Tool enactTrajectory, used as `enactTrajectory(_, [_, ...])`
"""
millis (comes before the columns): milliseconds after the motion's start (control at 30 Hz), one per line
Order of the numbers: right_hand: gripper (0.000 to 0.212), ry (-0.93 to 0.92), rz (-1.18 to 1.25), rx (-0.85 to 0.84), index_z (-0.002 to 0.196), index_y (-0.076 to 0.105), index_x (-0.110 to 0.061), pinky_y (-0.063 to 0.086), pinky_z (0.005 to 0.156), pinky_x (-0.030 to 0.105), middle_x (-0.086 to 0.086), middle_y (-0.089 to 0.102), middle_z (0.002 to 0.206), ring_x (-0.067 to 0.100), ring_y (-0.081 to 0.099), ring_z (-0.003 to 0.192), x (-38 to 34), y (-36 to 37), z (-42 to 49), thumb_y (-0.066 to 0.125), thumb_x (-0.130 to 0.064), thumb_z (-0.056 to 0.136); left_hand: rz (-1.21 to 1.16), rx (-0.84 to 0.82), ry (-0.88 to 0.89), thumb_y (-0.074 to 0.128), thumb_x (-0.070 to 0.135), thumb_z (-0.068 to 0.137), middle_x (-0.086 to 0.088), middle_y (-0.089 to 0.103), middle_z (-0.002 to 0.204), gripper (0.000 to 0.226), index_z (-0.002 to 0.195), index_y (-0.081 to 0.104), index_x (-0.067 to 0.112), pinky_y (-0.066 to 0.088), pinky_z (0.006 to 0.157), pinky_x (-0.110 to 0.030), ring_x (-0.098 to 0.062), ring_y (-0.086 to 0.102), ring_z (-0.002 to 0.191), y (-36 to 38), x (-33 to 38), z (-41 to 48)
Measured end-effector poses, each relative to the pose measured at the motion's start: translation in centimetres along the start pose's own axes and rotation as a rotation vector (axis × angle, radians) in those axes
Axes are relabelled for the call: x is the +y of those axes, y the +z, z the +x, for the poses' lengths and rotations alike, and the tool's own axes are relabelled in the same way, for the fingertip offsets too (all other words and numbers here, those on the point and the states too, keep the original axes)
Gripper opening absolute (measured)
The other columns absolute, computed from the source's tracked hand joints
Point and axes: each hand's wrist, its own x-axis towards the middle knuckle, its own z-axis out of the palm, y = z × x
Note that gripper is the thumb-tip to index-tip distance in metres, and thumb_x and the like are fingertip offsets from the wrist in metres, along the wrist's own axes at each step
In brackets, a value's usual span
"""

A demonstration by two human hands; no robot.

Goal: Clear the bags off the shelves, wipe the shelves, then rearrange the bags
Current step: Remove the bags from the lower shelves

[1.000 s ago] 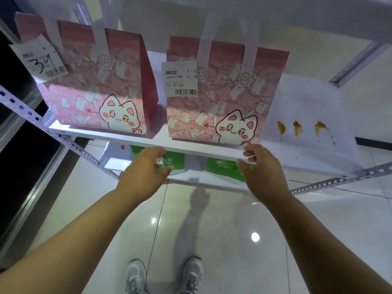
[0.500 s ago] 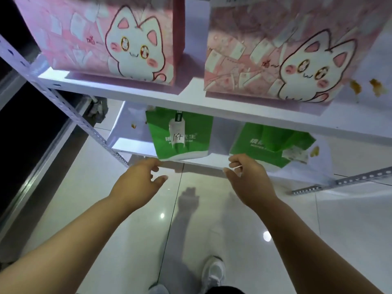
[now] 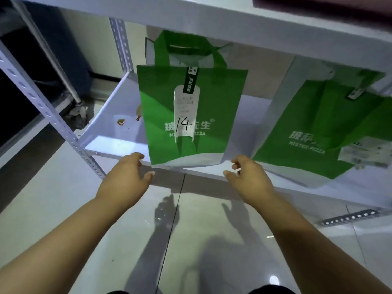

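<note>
A green pizza bag (image 3: 192, 115) with a receipt marked "14" stands upright on the lower white shelf (image 3: 114, 143). A second green bag (image 3: 314, 132) leans over to its right on the same shelf. My left hand (image 3: 125, 181) hovers just below the first bag's bottom left corner, fingers loose and holding nothing. My right hand (image 3: 250, 177) hovers at its bottom right corner, fingers lightly curled and empty. Brown stains (image 3: 121, 122) mark the shelf left of the first bag.
The upper shelf board (image 3: 212, 20) runs across the top of the view. Perforated metal posts (image 3: 53, 117) frame the rack on the left, another post (image 3: 121, 43) stands at the back. A crumpled grey rag (image 3: 78, 115) lies on the glossy tiled floor (image 3: 191, 240).
My view dropped from the pink cat bags on the upper shelf to the lower shelf. Both hands came down with it and spread to either side of the green bag marked 14.
</note>
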Motion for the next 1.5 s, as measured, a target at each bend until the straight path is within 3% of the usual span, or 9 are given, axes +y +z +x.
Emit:
enactTrajectory(133, [0.054, -0.03, -0.038, 0.061, 0.135, 0.04, -0.014, 0.045, 0.092, 0.036, 0.005, 0.049, 0.135, 0.026, 0.051, 0.117, 0.3, 1.7, 1.7, 0.059, -0.034, 0.089, -0.075, 0.026, 0.05, 0.06, 0.034, 0.086, -0.001, 0.049, 0.134, 0.058, 0.137, 0.035, 0.023, 0.048, 0.088, -0.04, -0.024, 0.055, 0.11, 1.7, -0.5, 1.0])
enactTrajectory(300, [0.072, -0.084, 0.031, 0.075, 0.147, 0.022, -0.018, 0.036, 0.108, 0.041, 0.001, 0.032, 0.151, 0.025, 0.036, 0.135, -0.4, 2.0, 2.6, 0.061, -0.03, 0.088, -0.092, 0.049, 0.132, 0.059, 0.034, 0.086, 0.007, 0.055, 0.126, 0.049, 0.13, 0.038, 0.035, 0.051, 0.08, -0.039, -0.021, 0.058, 0.101, 2.3, -0.2, 1.1])
enactTrajectory(433, [0.072, -0.087, 0.073, 0.028, 0.147, 0.022, -0.018, 0.037, 0.106, 0.04, 0.002, 0.034, 0.15, 0.024, 0.039, 0.133, -0.9, 1.6, 2.8, 0.061, -0.028, 0.088, -0.104, 0.03, 0.158, 0.059, 0.031, 0.087, 0.005, 0.054, 0.127, 0.05, 0.133, 0.039, 0.034, 0.049, 0.078, -0.034, -0.018, 0.059, 0.096, 2.1, 0.1, 1.7])
enactTrajectory(800, [0.066, -0.061, 0.107, 0.051, 0.143, 0.027, -0.017, 0.041, 0.102, 0.039, 0.002, 0.042, 0.144, 0.024, 0.044, 0.128, -0.4, 1.1, 2.0, 0.062, -0.028, 0.088, -0.25, -0.031, 0.172, 0.06, 0.025, 0.086, 0.007, 0.058, 0.124, 0.048, 0.131, 0.043, 0.034, 0.044, 0.081, -0.03, -0.018, 0.057, 0.105, 2.1, 1.4, 4.0])
enactTrajectory(1033, [0.068, -0.08, 0.091, 0.064, 0.145, 0.025, -0.016, 0.038, 0.106, 0.042, 0.002, 0.039, 0.147, 0.022, 0.041, 0.131, 0.1, 1.0, 1.7, 0.06, -0.03, 0.089, -0.2, -0.033, 0.163, 0.061, 0.03, 0.087, 0.002, 0.053, 0.133, 0.055, 0.137, 0.037, 0.027, 0.045, 0.089, -0.034, -0.021, 0.056, 0.11, 2.2, 1.5, 3.4])
enactTrajectory(1167, [0.058, -0.094, 0.075, 0.108, 0.142, 0.035, -0.017, 0.041, 0.103, 0.038, 0.0, 0.047, 0.14, 0.02, 0.047, 0.124, 0.5, 0.4, 0.8, 0.059, -0.03, 0.09, -0.177, 0.002, 0.102, 0.061, 0.035, 0.087, -0.003, 0.043, 0.142, 0.063, 0.142, 0.033, 0.019, 0.044, 0.099, -0.042, -0.025, 0.052, 0.12, 2.4, 1.4, 2.5])
enactTrajectory(1333, [0.039, -0.093, 0.044, 0.179, 0.128, 0.052, -0.019, 0.045, 0.093, 0.033, -0.004, 0.057, 0.126, 0.015, 0.054, 0.11, 2.1, -1.1, -0.8, 0.056, -0.03, 0.091, -0.132, -0.018, 0.136, 0.061, 0.036, 0.086, -0.002, 0.044, 0.137, 0.053, 0.134, 0.044, 0.018, 0.047, 0.094, -0.042, -0.021, 0.058, 0.106, 3.0, 2.5, 0.7])
enactTrajectory(1500, [0.031, -0.045, 0.05, 0.24, 0.119, 0.058, -0.021, 0.046, 0.086, 0.029, -0.006, 0.061, 0.116, 0.012, 0.056, 0.099, 5.4, -2.9, -2.3, 0.058, -0.031, 0.09, -0.117, -0.073, 0.243, 0.062, 0.032, 0.085, 0.0, 0.052, 0.127, 0.041, 0.124, 0.054, 0.021, 0.048, 0.092, -0.039, -0.018, 0.06, 0.097, 4.6, 6.1, -0.7])
